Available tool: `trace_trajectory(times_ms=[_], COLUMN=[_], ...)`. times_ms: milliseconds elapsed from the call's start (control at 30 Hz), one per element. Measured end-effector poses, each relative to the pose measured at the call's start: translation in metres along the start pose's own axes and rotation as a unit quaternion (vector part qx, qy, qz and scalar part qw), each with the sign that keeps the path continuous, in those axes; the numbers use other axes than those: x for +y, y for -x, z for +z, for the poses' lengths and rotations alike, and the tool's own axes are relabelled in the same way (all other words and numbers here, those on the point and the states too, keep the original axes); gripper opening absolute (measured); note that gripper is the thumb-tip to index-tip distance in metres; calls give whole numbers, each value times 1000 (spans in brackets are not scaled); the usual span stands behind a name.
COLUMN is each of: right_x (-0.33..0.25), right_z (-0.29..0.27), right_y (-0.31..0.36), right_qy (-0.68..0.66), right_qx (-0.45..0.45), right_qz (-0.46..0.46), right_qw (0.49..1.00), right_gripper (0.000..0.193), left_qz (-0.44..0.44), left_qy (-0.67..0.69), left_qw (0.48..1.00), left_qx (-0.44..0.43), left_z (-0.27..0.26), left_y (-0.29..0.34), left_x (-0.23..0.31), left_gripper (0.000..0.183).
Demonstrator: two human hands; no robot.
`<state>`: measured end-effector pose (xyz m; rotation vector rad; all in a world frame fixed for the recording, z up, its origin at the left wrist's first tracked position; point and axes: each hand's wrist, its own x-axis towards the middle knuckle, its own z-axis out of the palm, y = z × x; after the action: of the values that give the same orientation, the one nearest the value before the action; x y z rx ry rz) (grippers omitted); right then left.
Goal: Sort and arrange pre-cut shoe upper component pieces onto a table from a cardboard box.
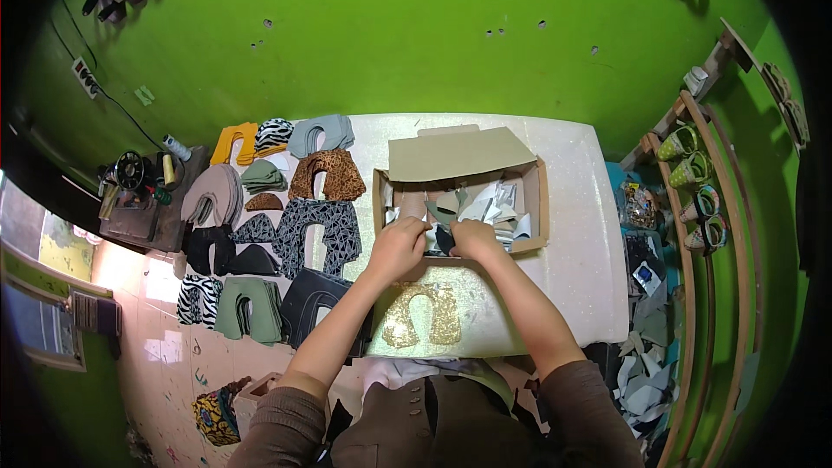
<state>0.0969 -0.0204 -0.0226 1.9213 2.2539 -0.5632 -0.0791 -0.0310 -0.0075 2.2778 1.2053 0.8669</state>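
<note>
An opened cardboard box (539,208) stands on the table, its flap (459,156) folded toward the wall. Inside lie many cut scraps (498,205) of white, grey and green material. My left hand (400,247) is at the box's near left side, fingers curled inward; what they grip is hidden. My right hand (475,239) reaches over the near edge, its fingers closed at a dark scrap (445,239) between the two hands. Nearer to me, a glittery gold U-shaped piece (397,322) lies flat on the table, between my forearms.
Stacks of U-shaped cut pieces, such as leopard print (347,175), patterned grey (295,234) and green (238,308), cover the table's left side. A sewing machine (130,175) stands at far left. To the right are a wooden rack (685,295) with sandals (691,169) and a scrap heap (643,390).
</note>
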Motion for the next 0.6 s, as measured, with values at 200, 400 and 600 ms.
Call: trace_trajectory(times_ms=[200, 400, 600], right_x=[27, 36, 28], right_z=[6, 13, 8], right_y=[-14, -7, -7], right_qy=[-81, -163, -156], right_qx=[-102, -71, -82], right_qz=[-9, -42, -58], right_qw=[991, 983, 983], right_gripper=[37, 43, 48], left_qz=[-63, -97, -101], left_qy=[-6, 24, 35], left_qw=[997, 994, 993], left_qx=[-35, -43, -57], left_z=[-4, 0, 6], left_y=[1, -2, -11], left_x=[6, -1, -1], left_gripper=[18, 20, 20])
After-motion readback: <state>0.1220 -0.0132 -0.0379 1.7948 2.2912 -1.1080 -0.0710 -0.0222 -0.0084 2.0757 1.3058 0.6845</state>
